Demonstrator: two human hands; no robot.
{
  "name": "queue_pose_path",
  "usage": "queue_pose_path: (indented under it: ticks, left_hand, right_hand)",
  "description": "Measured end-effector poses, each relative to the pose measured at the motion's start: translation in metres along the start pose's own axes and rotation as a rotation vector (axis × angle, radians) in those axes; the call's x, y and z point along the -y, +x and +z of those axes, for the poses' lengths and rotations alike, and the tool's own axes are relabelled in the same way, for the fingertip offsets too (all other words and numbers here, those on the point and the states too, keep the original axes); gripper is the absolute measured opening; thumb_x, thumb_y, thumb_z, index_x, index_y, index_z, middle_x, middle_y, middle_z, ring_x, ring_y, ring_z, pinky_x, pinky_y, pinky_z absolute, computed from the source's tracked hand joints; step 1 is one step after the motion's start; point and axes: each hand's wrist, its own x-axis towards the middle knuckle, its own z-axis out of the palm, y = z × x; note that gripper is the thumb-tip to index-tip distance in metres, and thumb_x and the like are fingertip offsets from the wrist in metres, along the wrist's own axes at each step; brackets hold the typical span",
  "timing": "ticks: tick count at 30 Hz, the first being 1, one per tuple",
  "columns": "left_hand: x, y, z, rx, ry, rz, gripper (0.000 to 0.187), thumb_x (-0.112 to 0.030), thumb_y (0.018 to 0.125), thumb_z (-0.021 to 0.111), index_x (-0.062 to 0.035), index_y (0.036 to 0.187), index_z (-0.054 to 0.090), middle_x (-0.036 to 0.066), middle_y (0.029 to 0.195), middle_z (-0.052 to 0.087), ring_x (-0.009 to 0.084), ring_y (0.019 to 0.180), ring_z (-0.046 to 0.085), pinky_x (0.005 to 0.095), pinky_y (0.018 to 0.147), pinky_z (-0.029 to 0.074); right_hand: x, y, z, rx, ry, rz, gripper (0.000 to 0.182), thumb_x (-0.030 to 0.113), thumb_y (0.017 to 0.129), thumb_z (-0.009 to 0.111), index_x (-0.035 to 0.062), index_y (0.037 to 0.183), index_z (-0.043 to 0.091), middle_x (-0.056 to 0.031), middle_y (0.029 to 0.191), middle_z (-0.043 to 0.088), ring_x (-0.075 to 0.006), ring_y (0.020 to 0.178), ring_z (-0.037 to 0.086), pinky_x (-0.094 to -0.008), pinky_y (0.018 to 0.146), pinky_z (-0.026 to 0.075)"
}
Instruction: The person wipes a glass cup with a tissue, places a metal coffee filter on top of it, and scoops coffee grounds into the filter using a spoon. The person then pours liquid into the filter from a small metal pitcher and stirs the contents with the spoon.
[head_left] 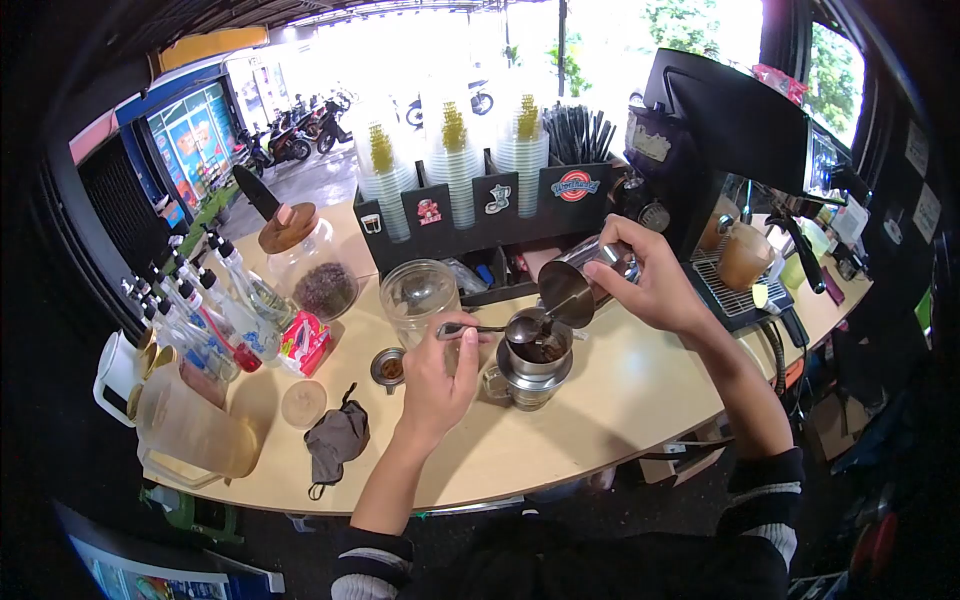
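My left hand [442, 375] grips a spoon [522, 329] by its handle, its bowl over the mouth of a metal drip coffee filter [538, 372]. Dark coffee grounds [543, 348] show inside the filter, which sits on a glass mug [530, 398]. From the right, my right hand [645, 275] is closed around a steel pitcher [570, 292], tilted with its mouth toward the spoon and filter. A thin stream seems to run from its lip, but it is hard to make out. Left of the mug lies a small metal lid or dish [388, 369] with brown grounds.
An open glass jar [420, 295] stands behind my left hand. Pump bottles [240, 290], a plastic pitcher [190, 420] and a dark cloth mask [337, 440] occupy the left side. A black cup holder [450, 212] runs along the back; an espresso machine [735, 280] is at right.
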Motion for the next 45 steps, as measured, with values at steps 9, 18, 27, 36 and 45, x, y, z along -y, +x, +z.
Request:
queue_pose_path:
  ticks: [9, 18, 27, 36, 45]
  left_hand:
    - [-0.005, 0.001, 0.001, 0.026, 0.001, -0.028, 0.012, -0.009, 0.092, 0.048, -0.0005, 0.100, 0.051, 0.013, 0.078, 0.069, 0.0192, 0.070, 0.069, 0.0279, 0.060, 0.051]
    - [-0.003, 0.006, -0.005, -0.011, 0.050, 0.032, 0.011, -0.009, 0.092, 0.049, -0.0017, 0.099, 0.052, 0.012, 0.078, 0.069, 0.0196, 0.067, 0.068, 0.0281, 0.059, 0.050]
    - [-0.004, 0.012, -0.013, -0.071, 0.059, 0.067, 0.013, -0.013, 0.093, 0.050, -0.0024, 0.099, 0.053, 0.011, 0.078, 0.069, 0.0201, 0.067, 0.068, 0.0285, 0.061, 0.050]
    - [-0.006, 0.010, -0.017, -0.075, 0.077, 0.067, 0.012, -0.012, 0.093, 0.050, -0.0015, 0.099, 0.053, 0.012, 0.078, 0.069, 0.0203, 0.069, 0.068, 0.0281, 0.062, 0.050]
    - [-0.009, 0.007, -0.024, -0.098, 0.078, 0.038, 0.011, -0.009, 0.092, 0.049, -0.0007, 0.099, 0.053, 0.013, 0.078, 0.068, 0.0214, 0.072, 0.069, 0.0290, 0.063, 0.051]
  right_hand:
    - [0.004, 0.006, 0.002, 0.013, 0.010, -0.088, 0.020, 0.005, 0.083, 0.062, 0.0007, 0.082, 0.043, -0.0032, 0.072, 0.041, -0.0056, 0.062, 0.049, -0.0226, 0.051, 0.041]
    - [0.002, 0.006, 0.001, 0.013, 0.060, -0.040, 0.019, 0.005, 0.084, 0.062, 0.0013, 0.081, 0.043, -0.0018, 0.069, 0.045, -0.0066, 0.064, 0.056, -0.0229, 0.051, 0.042]
    - [0.002, 0.002, -0.007, 0.010, 0.010, -0.023, 0.018, 0.005, 0.085, 0.060, 0.0016, 0.083, 0.043, -0.0014, 0.069, 0.048, -0.0081, 0.065, 0.059, -0.0222, 0.054, 0.045]
    - [0.005, 0.000, -0.012, 0.008, -0.006, -0.016, 0.018, 0.005, 0.085, 0.060, 0.0020, 0.082, 0.043, -0.0030, 0.068, 0.053, -0.0072, 0.066, 0.058, -0.0226, 0.056, 0.047]
    - [0.004, 0.010, -0.007, -0.004, -0.029, -0.088, 0.018, 0.005, 0.085, 0.060, 0.0011, 0.081, 0.043, -0.0046, 0.068, 0.055, -0.0076, 0.064, 0.058, -0.0236, 0.056, 0.047]
